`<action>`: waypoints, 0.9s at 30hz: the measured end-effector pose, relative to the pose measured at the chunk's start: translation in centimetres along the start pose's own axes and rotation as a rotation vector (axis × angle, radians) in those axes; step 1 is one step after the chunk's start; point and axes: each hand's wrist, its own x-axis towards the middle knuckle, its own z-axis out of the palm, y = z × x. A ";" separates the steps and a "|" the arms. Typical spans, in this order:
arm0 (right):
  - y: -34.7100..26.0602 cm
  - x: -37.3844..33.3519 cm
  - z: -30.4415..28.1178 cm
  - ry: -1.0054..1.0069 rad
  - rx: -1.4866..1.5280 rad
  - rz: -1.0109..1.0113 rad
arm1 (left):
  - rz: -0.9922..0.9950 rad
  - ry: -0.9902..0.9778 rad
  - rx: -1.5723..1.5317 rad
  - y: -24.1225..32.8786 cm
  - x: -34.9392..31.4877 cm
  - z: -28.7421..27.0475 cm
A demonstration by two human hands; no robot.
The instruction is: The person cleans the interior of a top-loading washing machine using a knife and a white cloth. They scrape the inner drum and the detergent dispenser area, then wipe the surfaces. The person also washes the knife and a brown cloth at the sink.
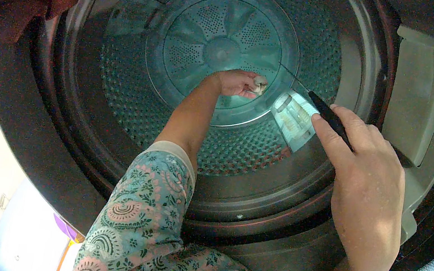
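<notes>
Looking down the head view into a front-loading washer drum (123, 81): perforated steel wall, ribbed back plate (222, 51) at the far end. Left hand (239, 83), arm in a floral sleeve (140, 225), reaches deep inside; fingers closed on a small pale object (260, 81), kind unclear, low on the back plate. Right hand (369, 176) rests at the door rim, fingers wrapped around a slim black tool (329, 116), long axis pointing up-left toward the left hand, near but apart. Drum baffle (293, 119) lies between them.
</notes>
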 end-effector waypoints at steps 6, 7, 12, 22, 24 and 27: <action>-0.3 0.1 -0.2 -0.009 0.012 -0.015 | 0.095 0.013 0.132 -0.3 0.7 -1.4; -0.3 0.1 -0.2 -0.005 0.013 -0.021 | 0.006 0.005 -0.100 0.4 0.6 -1.1; -0.5 0.2 -0.3 0.007 -0.005 -0.019 | 0.100 0.003 -0.165 0.1 0.6 -0.7; -0.7 0.3 0.1 0.005 0.009 -0.033 | 0.072 0.116 -0.238 0.8 1.1 0.4; -0.7 0.3 0.1 0.006 -0.006 -0.044 | 0.076 0.112 -0.332 0.3 1.5 -0.2; -0.7 0.2 0.2 0.005 -0.003 -0.034 | 0.076 0.075 -0.528 1.1 1.3 0.1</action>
